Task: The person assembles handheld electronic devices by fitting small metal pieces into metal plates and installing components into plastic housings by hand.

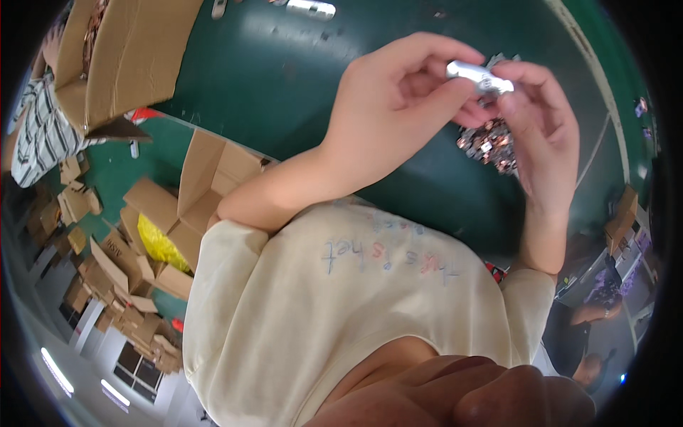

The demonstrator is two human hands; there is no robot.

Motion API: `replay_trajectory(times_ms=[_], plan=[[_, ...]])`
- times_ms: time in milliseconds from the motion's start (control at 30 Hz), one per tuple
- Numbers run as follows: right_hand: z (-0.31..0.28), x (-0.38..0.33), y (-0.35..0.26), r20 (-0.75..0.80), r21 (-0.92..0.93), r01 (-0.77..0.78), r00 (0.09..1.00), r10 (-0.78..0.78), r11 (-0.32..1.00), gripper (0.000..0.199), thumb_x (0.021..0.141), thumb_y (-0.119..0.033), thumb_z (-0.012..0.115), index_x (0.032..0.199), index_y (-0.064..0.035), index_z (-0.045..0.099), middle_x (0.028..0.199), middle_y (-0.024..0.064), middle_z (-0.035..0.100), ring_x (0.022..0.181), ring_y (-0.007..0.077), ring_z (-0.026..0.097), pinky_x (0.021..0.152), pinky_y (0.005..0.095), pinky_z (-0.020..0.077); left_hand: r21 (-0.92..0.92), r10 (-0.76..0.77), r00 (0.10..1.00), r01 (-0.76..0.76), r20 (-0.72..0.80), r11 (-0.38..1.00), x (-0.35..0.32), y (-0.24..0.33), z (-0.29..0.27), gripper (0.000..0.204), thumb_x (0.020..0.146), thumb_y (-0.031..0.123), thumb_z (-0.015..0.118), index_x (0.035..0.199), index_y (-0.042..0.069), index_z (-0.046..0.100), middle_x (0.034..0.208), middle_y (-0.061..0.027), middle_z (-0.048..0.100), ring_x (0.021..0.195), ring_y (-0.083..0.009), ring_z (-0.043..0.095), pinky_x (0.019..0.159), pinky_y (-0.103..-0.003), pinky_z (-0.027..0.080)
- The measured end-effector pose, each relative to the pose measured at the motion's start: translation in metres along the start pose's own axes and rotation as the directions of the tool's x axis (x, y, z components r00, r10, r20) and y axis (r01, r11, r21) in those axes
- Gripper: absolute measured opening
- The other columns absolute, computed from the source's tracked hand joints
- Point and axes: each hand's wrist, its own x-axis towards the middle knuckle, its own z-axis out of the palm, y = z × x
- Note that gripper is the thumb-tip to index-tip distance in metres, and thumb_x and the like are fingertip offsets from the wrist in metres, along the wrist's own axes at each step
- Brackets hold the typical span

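Note:
Between both hands is a small, shiny silver metal piece (473, 75), long and narrow with rounded edges; its exact kind I cannot tell. The thumb and fingers of my left hand (398, 99) close on its left end. At its other end, my right hand (544, 117) pinches it between thumb and forefinger. Under and behind the hands, a heap of small copper-coloured and silver metal parts (491, 146) lies on the green tabletop (277, 85); my hands cover part of it.
A similar silver piece (311, 8) and a smaller one (219, 8) lie at the table's far side. A large cardboard box (139, 64) stands at the left. Open cartons (192, 192), one with a yellow bag (160, 242), are beside the table. Other people are at both sides.

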Motion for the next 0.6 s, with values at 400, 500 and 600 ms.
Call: replay_trajectory(times_ms=[400, 500, 600], plan=[[-0.28, 0.204, -0.017, -0.288, -0.918, -0.371, 0.867, -0.406, -0.141, 0.068, 0.075, -0.056, 0.056, 0.128, -0.016, 0.04, 0.112, 0.0211, 0.053, 0.103, 0.0348, 0.052, 0.087, 0.0395, 0.0422, 0.036, -0.092, 0.995, 0.093, -0.036, 0.995, 0.014, -0.01, -0.013, 0.023, 0.082, -0.005, 0.055, 0.104, -0.006, 0.048, 0.083, -0.0112, 0.06, 0.077, -0.0182, 0.063, 0.07, -0.025, 0.051], [-0.254, 0.265, -0.016, -0.422, -0.9, -0.421, 0.775, -0.469, 0.115, 0.083, 0.066, -0.072, 0.051, 0.133, -0.0274, 0.033, 0.115, 0.0294, 0.048, 0.111, 0.0413, 0.045, 0.091, 0.0428, 0.0391, 0.065, -0.091, 0.994, 0.095, -0.066, 0.993, 0.016, -0.013, -0.018, 0.022, 0.083, -0.004, 0.054, 0.103, -0.005, 0.047, 0.083, -0.0116, 0.059, 0.077, -0.0185, 0.063, 0.07, -0.025, 0.051], [-0.217, 0.296, -0.007, -0.467, -0.847, -0.527, 0.803, -0.372, -0.074, 0.066, 0.071, -0.063, 0.053, 0.125, -0.0248, 0.044, 0.116, 0.0214, 0.048, 0.104, 0.0339, 0.051, 0.085, 0.0402, 0.0439, 0.07, -0.089, 0.992, 0.095, -0.085, 0.993, 0.017, -0.018, -0.023, 0.022, 0.083, -0.004, 0.054, 0.104, -0.005, 0.047, 0.084, -0.0122, 0.06, 0.078, -0.0186, 0.063, 0.071, -0.026, 0.051]])
